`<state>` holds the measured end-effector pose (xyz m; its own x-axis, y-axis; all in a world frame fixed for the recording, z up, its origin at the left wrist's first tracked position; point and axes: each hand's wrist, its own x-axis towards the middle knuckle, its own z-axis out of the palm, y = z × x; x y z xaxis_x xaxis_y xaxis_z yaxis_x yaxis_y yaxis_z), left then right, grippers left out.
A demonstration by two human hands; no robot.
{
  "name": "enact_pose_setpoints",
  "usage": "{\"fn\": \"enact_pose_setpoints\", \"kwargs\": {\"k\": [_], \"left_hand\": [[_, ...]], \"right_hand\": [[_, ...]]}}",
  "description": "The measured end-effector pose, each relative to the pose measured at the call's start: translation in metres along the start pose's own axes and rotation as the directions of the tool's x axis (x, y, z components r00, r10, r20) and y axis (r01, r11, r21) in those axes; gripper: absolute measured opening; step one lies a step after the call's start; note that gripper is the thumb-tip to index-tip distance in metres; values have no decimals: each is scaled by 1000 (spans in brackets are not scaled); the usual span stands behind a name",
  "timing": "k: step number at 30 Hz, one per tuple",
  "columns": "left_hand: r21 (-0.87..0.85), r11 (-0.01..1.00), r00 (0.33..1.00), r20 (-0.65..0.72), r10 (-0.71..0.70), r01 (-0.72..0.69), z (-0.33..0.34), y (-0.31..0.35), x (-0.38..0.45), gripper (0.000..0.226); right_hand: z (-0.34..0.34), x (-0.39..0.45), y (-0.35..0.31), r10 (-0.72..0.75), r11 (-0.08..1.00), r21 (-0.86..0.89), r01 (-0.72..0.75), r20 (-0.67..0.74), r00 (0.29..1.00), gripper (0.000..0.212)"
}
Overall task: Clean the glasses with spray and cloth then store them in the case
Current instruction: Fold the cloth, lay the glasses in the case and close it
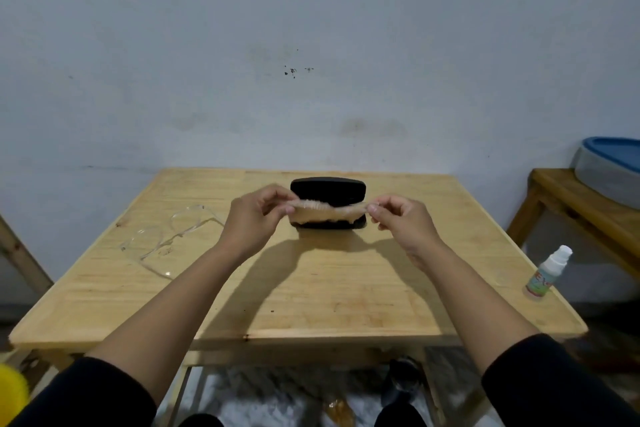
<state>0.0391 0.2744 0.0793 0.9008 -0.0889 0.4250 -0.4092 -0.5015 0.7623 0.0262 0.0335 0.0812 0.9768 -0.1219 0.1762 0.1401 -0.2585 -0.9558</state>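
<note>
While both hands are up over the middle of the tabletop (311, 288), the cloth (325, 213) is stretched out between them, long axis running left to right, pretty much level, hanging right in front of the case. It's a pale beige strip and looks a bit bunched along the top edge. The left hand (254, 218) has its fingers (277, 199) closed in a pinch on the cloth's left end, thumb underneath, wrist bent back a little. The right hand (403, 218) is doing the mirror of that, fingers closed on the right end, palm turned inward. Both forearms come in from the bottom corners, dark sleeves pushed up near the elbows.

The black case (327, 189) sits toward the far edge of the tabletop, long side also running left to right, and it seems open, with the lid standing behind the cloth and the base just below it. The clear glasses (173, 241) lie on the left part of the tabletop, well apart from the hands, with arms unfolded. The little spray bottle (547, 270) stands upright near the right edge, white cap on top.

Tabletop is light wood, against a plain pale wall with a few scuffs. Off to the right there's a wooden bench (581, 204) with a blue-lidded tub (609, 170) on it.
</note>
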Motion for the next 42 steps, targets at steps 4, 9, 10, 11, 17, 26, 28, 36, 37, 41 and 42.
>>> {"fn": "enact_pose_setpoints", "kwargs": {"k": [4,9,10,11,17,26,28,36,37,41,42], "left_hand": [[114,992,972,232,17,-45,8,-28,-50,16],[223,958,925,369,90,-182,9,-45,-78,13],[231,949,913,393,111,-215,7,-47,-79,14],[231,944,900,418,121,-234,6,-47,-79,14],[230,964,948,312,55,-132,-1,-39,-70,14],[447,886,938,344,-41,-125,38,-35,-36,30],[498,861,930,356,-93,-105,40,-39,-31,29],[481,869,930,359,-78,-113,31,-47,-28,36],[482,869,942,331,-62,-112,26,-49,-30,35],[428,903,985,168,-33,-43,-10,-56,-40,29],[415,909,990,140,-17,-43,-24,-59,-42,28]], "right_hand": [[3,-39,32,71,975,-217,-46,106,992,7],[-1,-64,50,93,885,-465,26,231,969,12],[-3,-66,50,101,871,-491,34,246,964,13],[-5,-67,50,107,866,-499,40,262,959,14],[-5,-61,41,53,942,-336,-1,148,987,14],[40,-22,55,-29,718,-671,187,239,971,40],[42,-16,58,-25,698,-682,220,284,959,39],[48,-5,55,-95,680,-681,270,284,954,35],[52,-4,52,-115,702,-656,278,280,953,33],[84,5,36,-170,777,-537,328,322,931,26],[96,8,33,-171,793,-508,337,346,923,25]]}}
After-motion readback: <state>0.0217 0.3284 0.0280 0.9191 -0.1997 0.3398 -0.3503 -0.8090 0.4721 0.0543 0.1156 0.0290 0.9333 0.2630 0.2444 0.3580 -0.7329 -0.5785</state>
